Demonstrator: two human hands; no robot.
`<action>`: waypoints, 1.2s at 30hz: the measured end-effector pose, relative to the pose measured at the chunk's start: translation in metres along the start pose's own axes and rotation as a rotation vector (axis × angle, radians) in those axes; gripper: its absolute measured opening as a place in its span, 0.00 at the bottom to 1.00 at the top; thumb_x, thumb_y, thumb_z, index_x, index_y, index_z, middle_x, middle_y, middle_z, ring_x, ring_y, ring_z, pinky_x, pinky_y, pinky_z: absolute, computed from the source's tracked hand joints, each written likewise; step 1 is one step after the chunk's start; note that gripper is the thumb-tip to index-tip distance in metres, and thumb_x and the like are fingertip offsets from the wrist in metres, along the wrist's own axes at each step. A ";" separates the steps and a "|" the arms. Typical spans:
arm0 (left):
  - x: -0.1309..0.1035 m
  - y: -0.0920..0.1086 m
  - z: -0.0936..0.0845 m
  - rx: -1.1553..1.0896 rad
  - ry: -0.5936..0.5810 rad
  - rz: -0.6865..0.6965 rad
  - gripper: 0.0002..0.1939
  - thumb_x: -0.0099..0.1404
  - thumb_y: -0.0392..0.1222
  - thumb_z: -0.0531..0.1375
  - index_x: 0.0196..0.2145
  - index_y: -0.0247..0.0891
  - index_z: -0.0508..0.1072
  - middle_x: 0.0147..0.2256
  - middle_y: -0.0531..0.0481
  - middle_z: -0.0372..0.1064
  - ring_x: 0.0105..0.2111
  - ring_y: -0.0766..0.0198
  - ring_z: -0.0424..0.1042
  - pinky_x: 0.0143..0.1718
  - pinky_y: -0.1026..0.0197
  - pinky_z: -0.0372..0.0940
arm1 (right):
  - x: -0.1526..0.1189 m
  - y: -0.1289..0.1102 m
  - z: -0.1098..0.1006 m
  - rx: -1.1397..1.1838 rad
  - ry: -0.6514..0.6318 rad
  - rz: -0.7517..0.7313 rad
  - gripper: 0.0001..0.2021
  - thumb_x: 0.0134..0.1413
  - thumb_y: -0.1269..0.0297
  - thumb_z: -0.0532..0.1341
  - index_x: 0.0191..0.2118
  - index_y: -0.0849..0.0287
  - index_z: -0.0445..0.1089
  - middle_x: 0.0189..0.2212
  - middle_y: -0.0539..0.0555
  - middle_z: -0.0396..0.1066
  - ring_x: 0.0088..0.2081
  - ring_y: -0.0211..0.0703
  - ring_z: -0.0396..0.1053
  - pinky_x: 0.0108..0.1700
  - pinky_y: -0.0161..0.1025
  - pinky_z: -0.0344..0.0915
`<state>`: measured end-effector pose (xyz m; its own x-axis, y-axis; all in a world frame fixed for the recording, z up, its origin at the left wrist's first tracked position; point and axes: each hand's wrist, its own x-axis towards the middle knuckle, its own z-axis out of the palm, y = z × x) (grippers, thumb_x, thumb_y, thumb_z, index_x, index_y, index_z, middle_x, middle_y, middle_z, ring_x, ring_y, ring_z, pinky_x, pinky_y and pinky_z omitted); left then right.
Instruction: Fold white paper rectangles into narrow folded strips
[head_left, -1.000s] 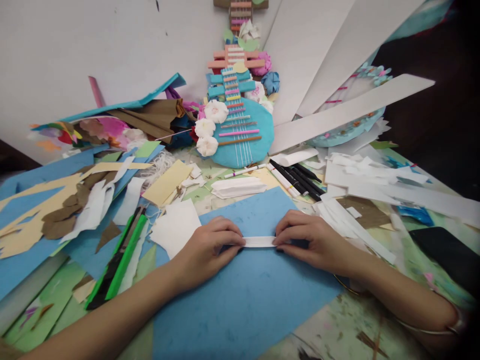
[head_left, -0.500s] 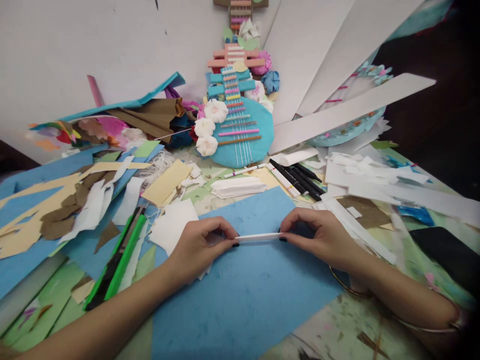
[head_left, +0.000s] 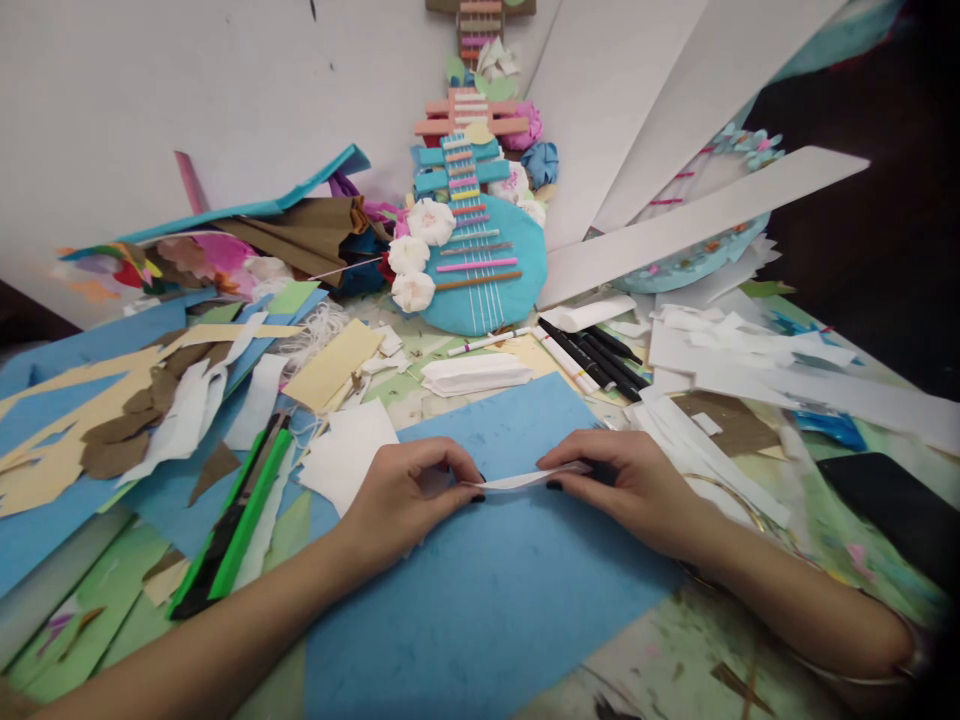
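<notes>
A narrow folded strip of white paper [head_left: 517, 483] is stretched between my two hands, a little above a blue paper sheet [head_left: 480, 620]. My left hand [head_left: 420, 490] pinches its left end between thumb and fingers. Toward the other end, my right hand [head_left: 626, 485] grips the strip, and a short bit of it shows past the fingertips. Beside my left hand lie white paper pieces [head_left: 349, 450]. Just beyond the strip rests a folded white paper bundle [head_left: 476, 374] at the back edge of the blue sheet.
A green cutter knife [head_left: 232, 520] lies at left among paper scraps. Black markers [head_left: 592, 355] lie behind my right hand. A blue paper guitar [head_left: 487, 265] with white paper flowers leans on the wall. At right are white strips [head_left: 810, 385] and a black phone [head_left: 892, 505].
My right hand has slid inward along the strip, so its right end now pokes past the fingers. The strip bows slightly and tilts up to the right. My left hand has barely shifted.
</notes>
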<state>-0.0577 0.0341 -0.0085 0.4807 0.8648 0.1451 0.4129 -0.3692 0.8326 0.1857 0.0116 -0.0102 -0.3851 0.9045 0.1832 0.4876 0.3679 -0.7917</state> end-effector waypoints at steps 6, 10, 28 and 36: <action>-0.002 0.003 0.003 -0.078 0.060 -0.091 0.01 0.55 0.35 0.63 0.27 0.37 0.74 0.27 0.53 0.74 0.29 0.66 0.72 0.31 0.66 0.67 | 0.001 -0.002 0.000 0.090 0.005 0.081 0.04 0.52 0.68 0.59 0.32 0.59 0.72 0.28 0.50 0.73 0.30 0.36 0.68 0.32 0.32 0.63; -0.002 0.005 0.004 -0.180 0.105 -0.125 0.03 0.54 0.36 0.65 0.27 0.36 0.73 0.27 0.52 0.74 0.28 0.67 0.72 0.30 0.67 0.68 | 0.001 -0.003 0.000 0.244 -0.022 0.133 0.05 0.54 0.66 0.58 0.33 0.60 0.69 0.26 0.51 0.72 0.29 0.36 0.68 0.31 0.32 0.63; -0.004 0.013 0.008 -0.222 -0.044 -0.159 0.03 0.55 0.36 0.62 0.30 0.35 0.75 0.28 0.51 0.73 0.29 0.67 0.71 0.32 0.67 0.66 | 0.000 -0.011 0.004 0.156 0.029 0.145 0.04 0.48 0.68 0.63 0.33 0.56 0.74 0.29 0.48 0.75 0.32 0.35 0.71 0.37 0.31 0.65; -0.006 0.018 0.012 -0.115 -0.087 -0.066 0.08 0.55 0.37 0.63 0.35 0.36 0.74 0.30 0.51 0.74 0.31 0.66 0.72 0.33 0.65 0.65 | -0.003 -0.026 0.008 0.163 0.019 0.106 0.04 0.48 0.72 0.61 0.32 0.58 0.72 0.28 0.48 0.74 0.30 0.34 0.70 0.33 0.29 0.65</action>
<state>-0.0441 0.0183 -0.0004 0.5224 0.8515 0.0455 0.3566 -0.2667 0.8954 0.1678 -0.0027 0.0048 -0.3223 0.9409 0.1037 0.3903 0.2319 -0.8910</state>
